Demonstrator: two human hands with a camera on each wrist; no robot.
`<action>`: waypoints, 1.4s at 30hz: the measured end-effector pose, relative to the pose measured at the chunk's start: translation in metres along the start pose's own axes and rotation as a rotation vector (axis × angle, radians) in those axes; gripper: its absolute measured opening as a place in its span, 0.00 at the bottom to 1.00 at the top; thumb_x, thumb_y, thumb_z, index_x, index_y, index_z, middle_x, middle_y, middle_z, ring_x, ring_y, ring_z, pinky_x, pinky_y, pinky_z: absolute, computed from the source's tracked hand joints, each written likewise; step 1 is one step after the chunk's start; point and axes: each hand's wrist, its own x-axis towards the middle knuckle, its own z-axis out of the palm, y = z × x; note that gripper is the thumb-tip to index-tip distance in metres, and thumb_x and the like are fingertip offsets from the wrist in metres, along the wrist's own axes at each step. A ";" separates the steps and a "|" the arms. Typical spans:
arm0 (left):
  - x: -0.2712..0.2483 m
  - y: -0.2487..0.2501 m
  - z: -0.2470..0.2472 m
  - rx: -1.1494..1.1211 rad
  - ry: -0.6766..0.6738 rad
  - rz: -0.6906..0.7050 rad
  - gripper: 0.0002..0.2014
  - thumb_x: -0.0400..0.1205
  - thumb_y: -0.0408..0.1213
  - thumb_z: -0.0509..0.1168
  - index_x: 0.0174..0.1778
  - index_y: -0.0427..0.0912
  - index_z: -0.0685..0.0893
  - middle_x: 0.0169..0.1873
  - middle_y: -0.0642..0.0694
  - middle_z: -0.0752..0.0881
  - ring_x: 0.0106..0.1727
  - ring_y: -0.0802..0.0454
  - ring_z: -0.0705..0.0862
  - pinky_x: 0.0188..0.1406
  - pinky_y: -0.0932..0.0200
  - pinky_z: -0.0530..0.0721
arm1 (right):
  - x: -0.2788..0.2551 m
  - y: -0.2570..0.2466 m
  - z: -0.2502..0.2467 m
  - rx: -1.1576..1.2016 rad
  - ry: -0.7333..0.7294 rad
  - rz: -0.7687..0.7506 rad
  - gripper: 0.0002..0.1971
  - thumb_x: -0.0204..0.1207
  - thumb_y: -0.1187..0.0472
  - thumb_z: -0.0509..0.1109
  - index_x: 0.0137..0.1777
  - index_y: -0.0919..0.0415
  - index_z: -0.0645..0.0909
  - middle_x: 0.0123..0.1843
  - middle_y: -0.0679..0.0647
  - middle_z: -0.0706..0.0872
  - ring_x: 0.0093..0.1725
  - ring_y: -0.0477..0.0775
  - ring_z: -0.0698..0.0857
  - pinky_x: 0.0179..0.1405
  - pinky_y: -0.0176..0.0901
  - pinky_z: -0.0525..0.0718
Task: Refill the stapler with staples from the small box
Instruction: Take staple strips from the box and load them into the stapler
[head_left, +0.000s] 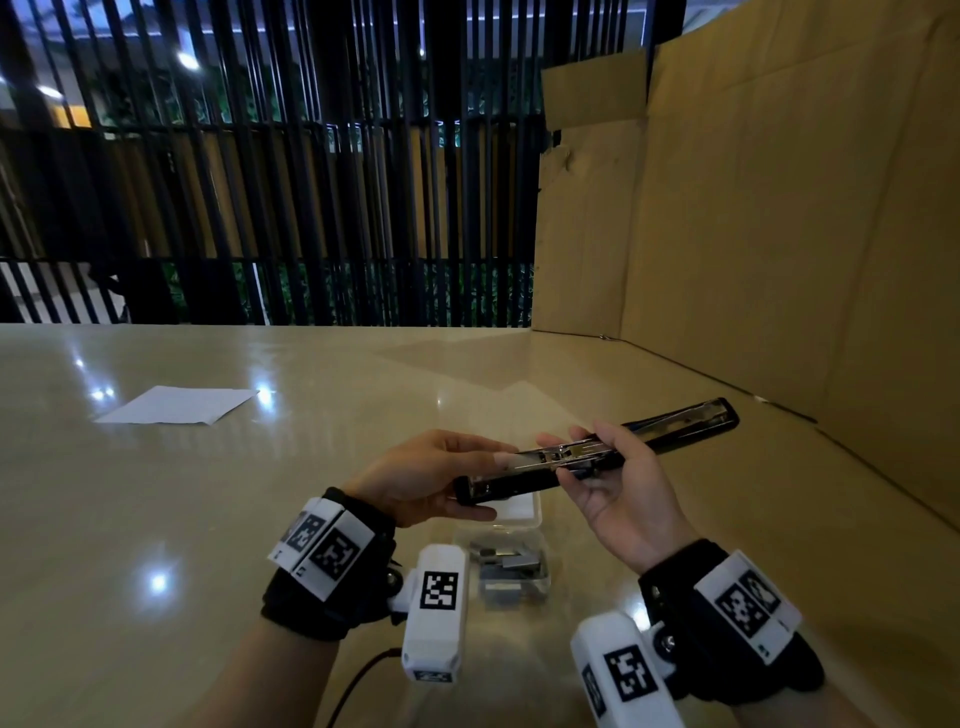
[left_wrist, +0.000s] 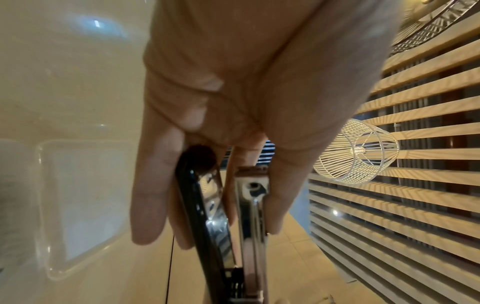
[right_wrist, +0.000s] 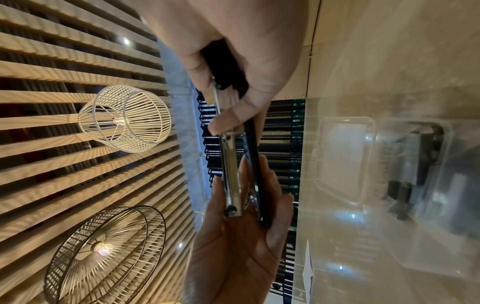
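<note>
My left hand (head_left: 426, 480) and right hand (head_left: 621, 488) both grip the opened stapler (head_left: 597, 457) above the staple box (head_left: 511, 561).

Glossy beige table (head_left: 208, 519), dark slatted screen (head_left: 260, 182), cardboard wall (head_left: 779, 208).

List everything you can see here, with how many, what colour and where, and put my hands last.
stapler: one, black and chrome, swung open, held above the table
small box: one, clear plastic, lid open, on the table below the stapler
staples: several grey strips, inside the small box
sheet of paper: one, white, far left on the table
cardboard box: one, brown, standing open at right
table: one, glossy beige
hanging lamps: two, wire-cage, overhead
left hand: holds the stapler's near end
right hand: grips the stapler's middle
</note>
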 end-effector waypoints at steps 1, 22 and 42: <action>0.000 0.000 0.000 -0.009 0.003 -0.001 0.10 0.78 0.34 0.64 0.54 0.40 0.84 0.46 0.43 0.83 0.48 0.51 0.84 0.36 0.59 0.90 | 0.000 0.000 0.000 0.003 -0.005 -0.003 0.09 0.81 0.60 0.63 0.48 0.68 0.76 0.68 0.74 0.78 0.49 0.60 0.87 0.21 0.36 0.85; 0.005 -0.006 0.007 -0.037 0.019 0.003 0.08 0.78 0.35 0.65 0.50 0.39 0.85 0.41 0.43 0.87 0.39 0.56 0.88 0.31 0.67 0.87 | -0.002 -0.003 -0.002 0.009 -0.029 0.023 0.12 0.80 0.58 0.63 0.41 0.67 0.76 0.43 0.69 0.90 0.34 0.55 0.91 0.18 0.35 0.83; 0.012 -0.014 0.010 0.042 0.063 0.002 0.06 0.79 0.35 0.64 0.47 0.38 0.85 0.38 0.44 0.86 0.36 0.59 0.87 0.33 0.69 0.86 | 0.007 0.004 -0.011 -0.058 -0.010 0.011 0.12 0.80 0.60 0.62 0.37 0.66 0.75 0.44 0.70 0.89 0.34 0.57 0.91 0.17 0.35 0.83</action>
